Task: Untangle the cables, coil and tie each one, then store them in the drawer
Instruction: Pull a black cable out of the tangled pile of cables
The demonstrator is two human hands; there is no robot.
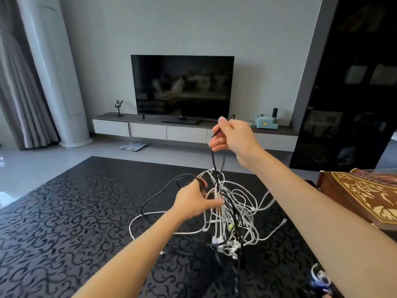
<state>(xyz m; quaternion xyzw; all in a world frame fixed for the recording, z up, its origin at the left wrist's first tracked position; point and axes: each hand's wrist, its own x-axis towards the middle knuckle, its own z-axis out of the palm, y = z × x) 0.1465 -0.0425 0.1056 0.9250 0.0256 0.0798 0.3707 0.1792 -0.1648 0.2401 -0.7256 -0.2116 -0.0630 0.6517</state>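
Zero cables are coiled or tied yet, judging by the single knot of white and black cables (pixel 234 214) held up over the patterned table (pixel 64 211), with loose loops trailing on it. Untangling looks barely begun; coiling, tying and storing all remain. Left hand (pixel 193 203) has its fingers curled into the upper tangle, gripping white strands. Farther and higher, right hand (pixel 233 136) pinches one black cable (pixel 213 162), drawn taut out of the mass. Beyond, the TV-unit drawers (pixel 148 131) stand closed.
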